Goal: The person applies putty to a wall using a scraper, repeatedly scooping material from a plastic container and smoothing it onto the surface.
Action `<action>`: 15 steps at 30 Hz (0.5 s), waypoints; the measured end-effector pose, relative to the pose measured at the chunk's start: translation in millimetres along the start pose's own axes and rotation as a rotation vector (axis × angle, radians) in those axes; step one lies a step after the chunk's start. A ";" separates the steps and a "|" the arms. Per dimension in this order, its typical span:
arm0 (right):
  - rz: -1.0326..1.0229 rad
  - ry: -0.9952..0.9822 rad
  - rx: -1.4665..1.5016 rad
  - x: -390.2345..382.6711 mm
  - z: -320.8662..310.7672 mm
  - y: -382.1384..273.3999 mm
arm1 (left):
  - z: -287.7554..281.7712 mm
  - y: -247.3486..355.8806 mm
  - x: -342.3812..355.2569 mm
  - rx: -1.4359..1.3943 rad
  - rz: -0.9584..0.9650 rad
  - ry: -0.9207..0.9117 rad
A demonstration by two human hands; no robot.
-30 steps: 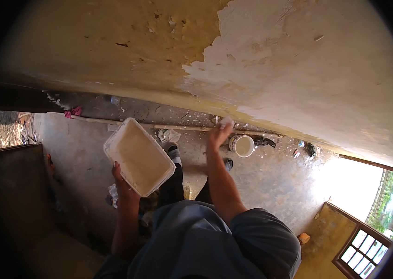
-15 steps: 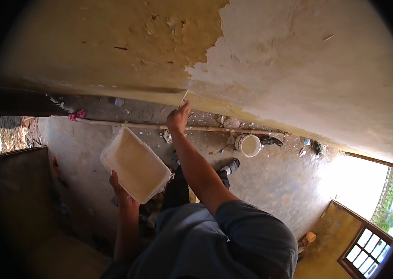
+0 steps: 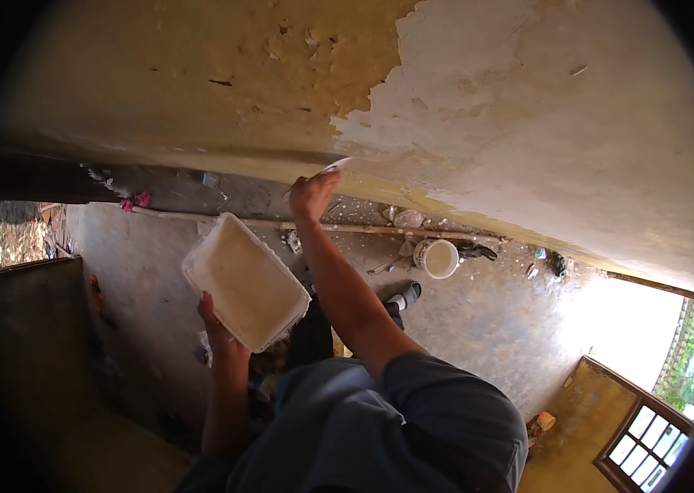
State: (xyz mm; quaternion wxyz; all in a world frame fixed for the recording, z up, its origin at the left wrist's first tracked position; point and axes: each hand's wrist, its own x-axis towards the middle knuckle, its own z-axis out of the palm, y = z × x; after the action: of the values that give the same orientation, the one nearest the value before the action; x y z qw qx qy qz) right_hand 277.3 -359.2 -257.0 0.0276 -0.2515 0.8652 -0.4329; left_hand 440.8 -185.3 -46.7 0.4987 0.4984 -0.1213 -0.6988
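Note:
My left hand (image 3: 226,338) grips the near left edge of a rectangular white tub (image 3: 196,268), thumb over the rim. A smooth cream-coloured layer covers the inside of the tub. Ahead of it, my right hand (image 3: 312,197) is closed around a thin pale scraper (image 3: 345,163), mostly hidden by the fingers. The scraper's edge meets the wall (image 3: 478,107), low down by the border of a whitish coat. Left of that border the wall is bare ochre with chipped spots.
A wooden pole (image 3: 372,228) lies along the wall's foot among scraps. Beyond my right foot stands a white bucket (image 3: 437,258), with a dark bag (image 3: 478,250) beside it. Pink cloth (image 3: 142,200) lies near the pole's left end. A paned window (image 3: 647,448) shows at lower right.
The scraper has tilted from steep to nearly flat against the wall, and my right hand has turned with it. The tub has shifted slightly right and up in my left hand.

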 end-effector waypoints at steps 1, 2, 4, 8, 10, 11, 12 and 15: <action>0.086 -0.148 0.245 -9.0 -3.2 -1.1 | -2.8 0.7 -2.5 -0.013 0.000 0.022; 0.168 -0.299 0.485 -20.3 -13.3 1.4 | -4.7 0.7 -6.2 -0.039 -0.010 0.046; 0.459 -0.430 1.027 -29.3 -33.4 19.0 | -2.1 2.5 -11.8 -0.089 -0.028 0.071; 1.079 -0.362 1.373 42.0 -67.7 85.8 | -0.9 1.9 -5.1 -0.145 -0.076 -0.013; 0.909 -0.348 1.426 87.0 -100.2 53.3 | 4.4 0.6 -4.1 -0.143 -0.075 -0.006; 0.960 -0.361 1.490 104.7 -125.0 18.1 | 4.0 1.7 -2.9 -0.141 -0.062 -0.008; 0.914 -0.486 1.570 118.0 -153.6 -6.7 | 4.8 1.1 -2.2 -0.140 -0.054 -0.011; 0.774 -0.515 1.538 88.2 -243.5 -43.5 | 4.1 -1.6 -4.5 -0.155 -0.038 -0.021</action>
State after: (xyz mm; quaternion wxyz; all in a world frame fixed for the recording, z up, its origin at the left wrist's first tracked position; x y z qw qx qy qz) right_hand 153.6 -242.4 -57.0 0.5253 0.0564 0.3275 -0.7833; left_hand 436.6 -182.2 -43.2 0.5213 0.4532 -0.0624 -0.7204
